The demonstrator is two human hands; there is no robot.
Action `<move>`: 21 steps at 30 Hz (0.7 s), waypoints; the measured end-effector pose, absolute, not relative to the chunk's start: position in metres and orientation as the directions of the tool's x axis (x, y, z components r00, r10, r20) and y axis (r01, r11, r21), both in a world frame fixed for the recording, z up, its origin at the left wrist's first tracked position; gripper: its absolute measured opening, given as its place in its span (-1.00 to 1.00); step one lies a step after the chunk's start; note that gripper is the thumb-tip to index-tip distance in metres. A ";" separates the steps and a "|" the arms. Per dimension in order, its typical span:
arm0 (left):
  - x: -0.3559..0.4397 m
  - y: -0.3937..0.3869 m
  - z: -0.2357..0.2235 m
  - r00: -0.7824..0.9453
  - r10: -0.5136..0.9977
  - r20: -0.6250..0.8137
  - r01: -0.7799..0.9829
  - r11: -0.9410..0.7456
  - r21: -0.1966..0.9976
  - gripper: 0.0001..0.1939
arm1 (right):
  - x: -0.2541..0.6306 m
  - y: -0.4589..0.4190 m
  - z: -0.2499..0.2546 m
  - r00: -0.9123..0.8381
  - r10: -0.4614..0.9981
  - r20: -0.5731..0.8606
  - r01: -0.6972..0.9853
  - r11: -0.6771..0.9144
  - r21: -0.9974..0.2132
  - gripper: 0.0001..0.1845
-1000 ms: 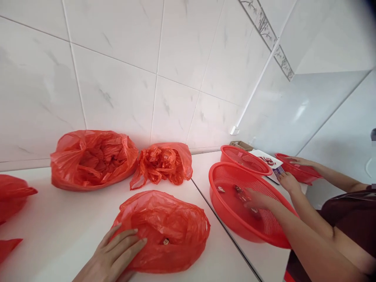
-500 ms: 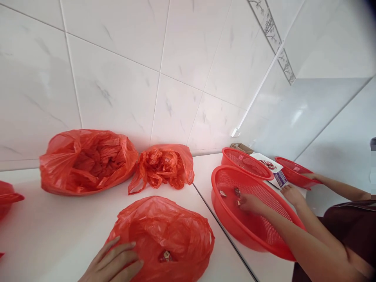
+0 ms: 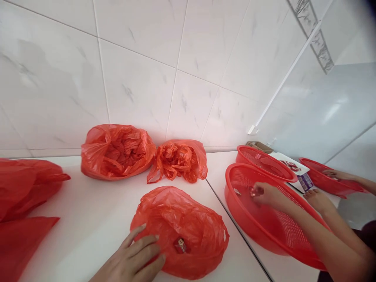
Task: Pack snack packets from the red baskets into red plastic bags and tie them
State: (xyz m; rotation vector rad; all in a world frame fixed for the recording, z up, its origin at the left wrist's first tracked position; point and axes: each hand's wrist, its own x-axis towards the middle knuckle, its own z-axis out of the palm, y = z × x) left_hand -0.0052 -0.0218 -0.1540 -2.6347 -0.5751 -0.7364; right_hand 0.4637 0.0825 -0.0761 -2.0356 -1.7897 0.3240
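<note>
My left hand [image 3: 138,250] lies over the near left edge of an open red plastic bag [image 3: 202,223]. Its fingers are spread on the thin plastic, and the thumb is hidden. Inside the bag rests a small shiny wrapped piece [image 3: 181,245], coloured red, dark and cream; its exact kind is unclear. My right hand is out of view. To the right, a co-worker's hand [image 3: 264,192] holds small dark red wrapped pieces [image 3: 256,191] over a large red plastic basket [image 3: 255,231]. A pale small piece [image 3: 237,191] lies in that basket.
Two crumpled red bags, a fuller one [image 3: 117,150] and a smaller one [image 3: 182,160], stand against the tiled wall. More red plastic [image 3: 26,188] fills the left edge. Beyond are another red basket [image 3: 264,161], a printed box [image 3: 293,164] and other hands [image 3: 320,201] at work.
My view has turned left, so everything sits further right. The co-worker's hand has gathered small pieces that lay in the basket. My left hand still rests on the bag.
</note>
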 end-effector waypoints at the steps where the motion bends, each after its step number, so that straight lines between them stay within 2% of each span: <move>1: -0.003 -0.025 -0.150 0.781 0.300 0.548 0.470 -0.860 -0.200 -0.66 | 0.453 0.081 -0.066 0.078 0.991 0.109 0.894 -0.021 -0.448 -0.86; 4: 0.001 -0.030 -0.143 0.765 0.321 0.558 0.480 -0.862 -0.164 -0.67 | 0.402 0.063 -0.033 -0.094 0.971 0.219 0.873 0.186 -0.450 -0.85; 6: 0.002 -0.031 -0.141 0.777 0.318 0.543 0.476 -0.861 -0.177 -0.68 | 0.358 0.044 -0.018 -0.250 0.947 0.199 0.821 0.317 -0.474 -0.87; 9: 0.000 -0.031 -0.142 0.805 0.308 0.506 0.464 -0.860 -0.214 -0.68 | 0.298 0.016 -0.011 -0.456 0.887 0.079 0.778 0.440 -0.448 -0.86; 12: -0.004 -0.031 -0.146 0.816 0.312 0.486 0.460 -0.860 -0.220 -0.68 | 0.267 0.005 -0.013 -0.562 0.826 -0.043 0.765 0.500 -0.405 -0.75; 14: -0.006 -0.030 -0.150 0.817 0.319 0.481 0.460 -0.864 -0.208 -0.68 | 0.268 0.011 -0.012 -0.529 0.847 -0.055 0.794 0.471 -0.384 -0.61; 15: -0.007 -0.030 -0.152 0.813 0.325 0.483 0.462 -0.865 -0.195 -0.68 | 0.276 0.019 -0.010 -0.467 0.884 -0.017 0.825 0.429 -0.367 -0.58; 18: -0.009 -0.027 -0.157 0.792 0.330 0.514 0.461 -0.875 -0.149 -0.67 | 0.318 0.054 -0.008 -0.168 0.967 0.193 0.935 0.218 -0.279 -0.73; 20: -0.008 -0.025 -0.158 0.792 0.318 0.521 0.447 -0.884 -0.140 -0.67 | 0.355 0.079 -0.014 -0.004 0.979 0.202 0.968 0.054 -0.244 -0.83; 21: -0.008 -0.024 -0.159 0.794 0.308 0.524 0.439 -0.886 -0.145 -0.68 | 0.372 0.090 -0.020 0.086 0.985 0.148 0.963 -0.044 -0.265 -0.85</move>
